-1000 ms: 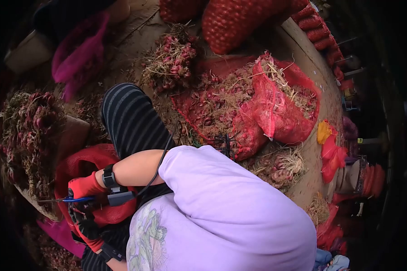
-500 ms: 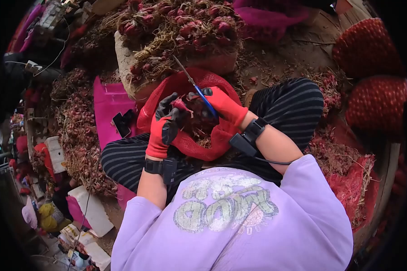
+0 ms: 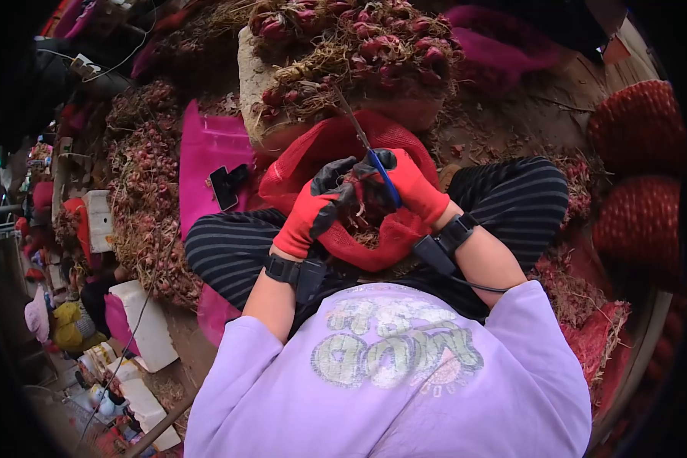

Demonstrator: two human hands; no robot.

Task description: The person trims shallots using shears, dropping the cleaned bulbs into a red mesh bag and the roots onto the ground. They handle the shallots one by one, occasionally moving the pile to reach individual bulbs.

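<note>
Both my hands wear red gloves with black palms and meet over an open red mesh bag [image 3: 374,255] in my lap. My right hand [image 3: 414,185] is closed around blue-handled scissors [image 3: 385,182], whose blades point up and away from me. Across from it, my left hand [image 3: 317,208] pinches a red shallot [image 3: 356,195], mostly hidden by the fingers. Dark red bulbs and dry stems lie inside the bag below. Just beyond the bag, a heap of shallots [image 3: 382,49] with dry stalks covers a pale foam block [image 3: 253,84].
A phone [image 3: 223,188] lies on a magenta plastic sheet [image 3: 197,145] at my left. Past it spreads a long pile of shallots [image 3: 149,191]. Full red mesh sacks [image 3: 637,221] stand on the right. Foam boxes [image 3: 149,324] and people are at the lower left.
The view has shifted, so the scene sits farther right. My left hand has come closer to the right one, bringing the shallot near the scissors' handles.
</note>
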